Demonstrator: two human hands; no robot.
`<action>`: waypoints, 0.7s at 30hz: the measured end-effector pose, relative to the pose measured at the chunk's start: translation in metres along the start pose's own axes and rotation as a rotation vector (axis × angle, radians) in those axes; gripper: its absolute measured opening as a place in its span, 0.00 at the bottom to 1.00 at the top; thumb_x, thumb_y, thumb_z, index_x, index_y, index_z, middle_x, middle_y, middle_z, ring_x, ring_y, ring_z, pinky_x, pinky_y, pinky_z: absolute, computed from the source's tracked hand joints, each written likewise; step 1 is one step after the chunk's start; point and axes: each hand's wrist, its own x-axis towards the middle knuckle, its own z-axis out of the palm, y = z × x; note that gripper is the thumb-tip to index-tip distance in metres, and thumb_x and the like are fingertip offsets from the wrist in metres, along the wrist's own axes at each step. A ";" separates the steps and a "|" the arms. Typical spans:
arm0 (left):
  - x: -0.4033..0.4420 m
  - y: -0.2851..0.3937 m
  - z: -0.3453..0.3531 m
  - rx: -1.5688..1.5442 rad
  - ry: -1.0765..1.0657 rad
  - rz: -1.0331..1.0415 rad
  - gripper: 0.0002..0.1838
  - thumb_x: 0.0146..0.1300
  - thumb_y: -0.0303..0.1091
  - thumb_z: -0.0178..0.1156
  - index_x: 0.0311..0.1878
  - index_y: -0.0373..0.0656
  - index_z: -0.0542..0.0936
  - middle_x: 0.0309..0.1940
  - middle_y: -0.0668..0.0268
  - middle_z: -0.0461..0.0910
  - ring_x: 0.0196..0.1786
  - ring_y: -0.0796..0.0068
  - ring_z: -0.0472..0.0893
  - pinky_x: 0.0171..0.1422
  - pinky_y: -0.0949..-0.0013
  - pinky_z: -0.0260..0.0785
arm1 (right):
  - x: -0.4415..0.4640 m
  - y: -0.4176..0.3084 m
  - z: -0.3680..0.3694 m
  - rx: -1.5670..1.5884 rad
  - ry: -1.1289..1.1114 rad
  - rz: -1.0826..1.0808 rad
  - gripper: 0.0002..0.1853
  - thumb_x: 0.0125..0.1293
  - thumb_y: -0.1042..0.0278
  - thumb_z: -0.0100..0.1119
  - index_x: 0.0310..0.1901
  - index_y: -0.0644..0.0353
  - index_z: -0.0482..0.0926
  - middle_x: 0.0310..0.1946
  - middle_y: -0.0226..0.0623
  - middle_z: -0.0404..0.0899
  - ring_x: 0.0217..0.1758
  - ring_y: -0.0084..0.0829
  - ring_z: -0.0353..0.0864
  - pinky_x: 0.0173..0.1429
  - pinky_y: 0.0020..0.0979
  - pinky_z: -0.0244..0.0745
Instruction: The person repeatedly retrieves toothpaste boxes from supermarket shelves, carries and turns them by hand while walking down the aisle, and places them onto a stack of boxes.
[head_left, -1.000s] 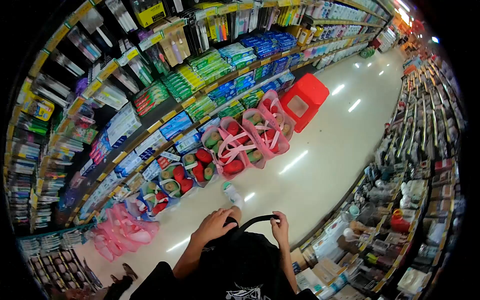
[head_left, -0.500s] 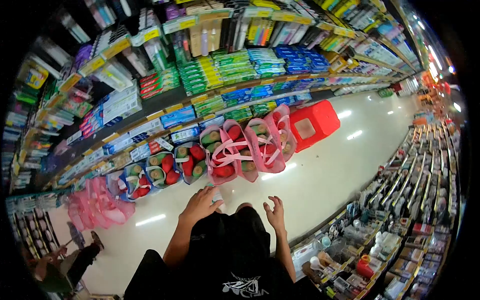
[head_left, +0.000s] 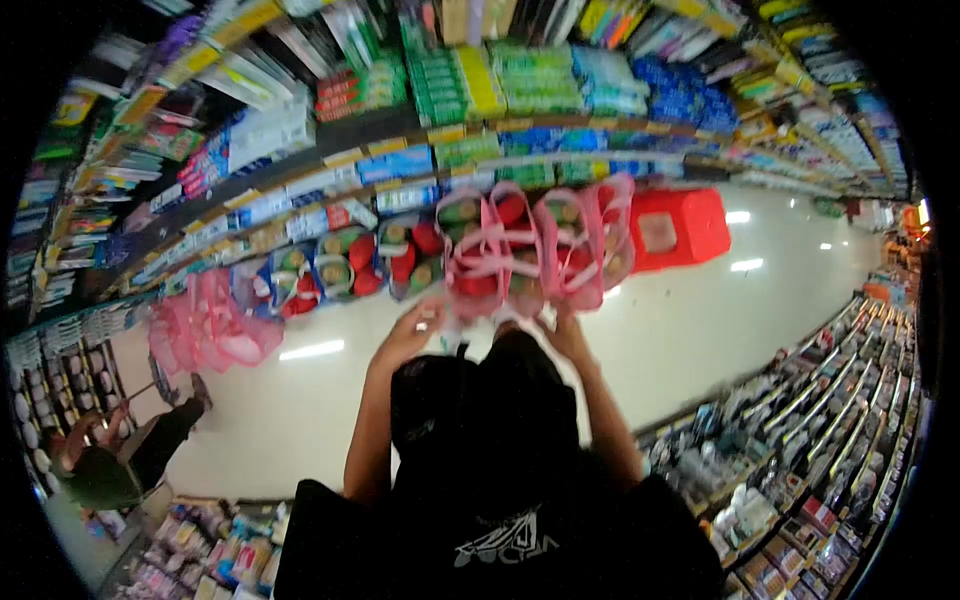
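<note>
"Since the left hand (head_left: 408, 335) and the right hand (head_left: 568, 340) are both held out towards the pink bags (head_left: 475, 298), which step would you call this?"

"Lining up to take hold, I'd judge. On the left hand the fingers are apart from the thumb, and nothing shows in it."

"And the right?"

"Too blurred. I can't tell whether its fingers are apart or together, or whether either hand touches a bag. Both are close by the near side of the group."

"Where exactly do those bags stand?"

"On the floor (head_left: 750, 330), along the foot of the shelf (head_left: 365, 130). Blue-edged bags (head_left: 335, 268) are to their left and a red box (head_left: 685, 250) is just beside them on the right. They're packed with red and green things; I can't make out what."

"What does the next move call for?"

"Sorting out the straps (head_left: 488, 240), I'd say. They cross over one another on top, so a careless grab could catch two bags. Each hand wants a matching pair, and an even pull, because the load looks heavy."

"Anyone in the way?"

"Another person (head_left: 110, 460) is well apart, at the near left."
</note>
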 end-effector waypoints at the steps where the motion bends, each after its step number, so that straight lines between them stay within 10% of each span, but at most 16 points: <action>1: 0.011 0.010 0.002 -0.149 -0.005 -0.033 0.17 0.70 0.40 0.51 0.60 0.47 0.69 0.54 0.68 0.73 0.52 0.74 0.75 0.55 0.68 0.67 | 0.016 0.010 -0.006 -0.009 -0.031 -0.038 0.21 0.59 0.64 0.65 0.51 0.62 0.73 0.50 0.47 0.74 0.52 0.44 0.74 0.52 0.40 0.72; 3: 0.033 0.006 0.006 0.003 0.042 -0.079 0.18 0.70 0.40 0.51 0.60 0.47 0.69 0.55 0.69 0.73 0.53 0.73 0.75 0.57 0.67 0.66 | 0.055 0.034 -0.018 -0.285 0.094 -0.284 0.21 0.57 0.66 0.66 0.51 0.60 0.74 0.47 0.43 0.76 0.49 0.40 0.77 0.51 0.37 0.72; 5: 0.048 0.027 0.015 -0.102 0.093 0.042 0.23 0.69 0.48 0.52 0.61 0.46 0.69 0.53 0.67 0.75 0.54 0.74 0.74 0.56 0.69 0.66 | 0.101 0.066 -0.035 0.079 -0.181 0.179 0.21 0.61 0.64 0.59 0.56 0.59 0.72 0.50 0.38 0.76 0.49 0.30 0.76 0.49 0.33 0.73; 9: 0.107 0.073 0.019 -0.267 0.312 -0.051 0.25 0.68 0.53 0.51 0.59 0.45 0.72 0.51 0.68 0.77 0.48 0.78 0.76 0.52 0.70 0.67 | 0.193 0.046 -0.081 0.544 0.102 0.228 0.23 0.63 0.61 0.61 0.56 0.63 0.73 0.44 0.33 0.76 0.45 0.23 0.73 0.48 0.26 0.70; 14: 0.192 0.110 -0.005 -0.309 0.485 -0.033 0.24 0.68 0.53 0.52 0.58 0.46 0.72 0.53 0.67 0.76 0.50 0.76 0.75 0.51 0.70 0.66 | 0.304 0.059 -0.116 0.400 0.136 0.002 0.23 0.67 0.60 0.56 0.61 0.59 0.69 0.46 0.34 0.77 0.47 0.25 0.74 0.50 0.26 0.70; 21: 0.320 0.178 -0.033 -0.124 0.406 0.069 0.31 0.68 0.63 0.43 0.61 0.47 0.69 0.55 0.66 0.72 0.51 0.71 0.72 0.56 0.64 0.61 | 0.413 0.012 -0.145 0.553 0.032 0.317 0.36 0.68 0.68 0.49 0.73 0.59 0.43 0.62 0.49 0.64 0.51 0.40 0.74 0.53 0.40 0.73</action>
